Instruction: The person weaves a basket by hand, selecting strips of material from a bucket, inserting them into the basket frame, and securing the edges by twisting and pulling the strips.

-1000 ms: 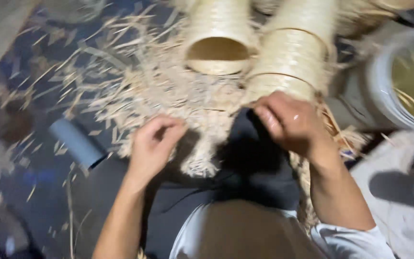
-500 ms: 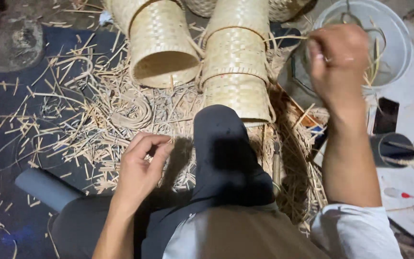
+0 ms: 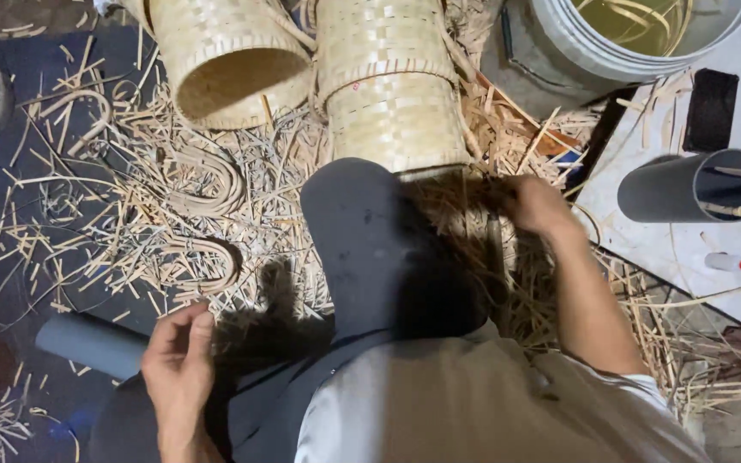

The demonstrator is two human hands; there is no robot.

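Reaching past your raised knee (image 3: 362, 240), your right hand (image 3: 535, 204) sits just below the standing woven basket (image 3: 396, 120), its fingers pinched narrow on what looks like thin bamboo strips (image 3: 473, 214) at the basket's lower rim; shadow there hides the exact grip, so treat that as likely rather than certain. Your left hand (image 3: 177, 369) hovers low, well to the left of that basket, fingers loosely curled and holding nothing, just beside the grey pipe (image 3: 87, 343) lying on the floor. A hard tug on the strips could snap them or tip the basket toward the open-mouthed basket (image 3: 233, 73) lying just to its left, since the two stand close. Loose splinters cover the floor left of the basket, with curved cane loops (image 3: 212, 184) among them, so a sweeping left hand may catch on them or get pricked. Right of the basket the room is tight: a large grey tub (image 3: 611, 51) stands near, and farther right a second grey pipe holder (image 3: 688, 184) with sticks in it and a small glue bottle (image 3: 731, 262) rest on a pale board (image 3: 645, 231), whose edge runs near your right forearm; an outward swing of the elbow could knock them. The freest space lies left of the basket, over the dark mat (image 3: 10, 223).
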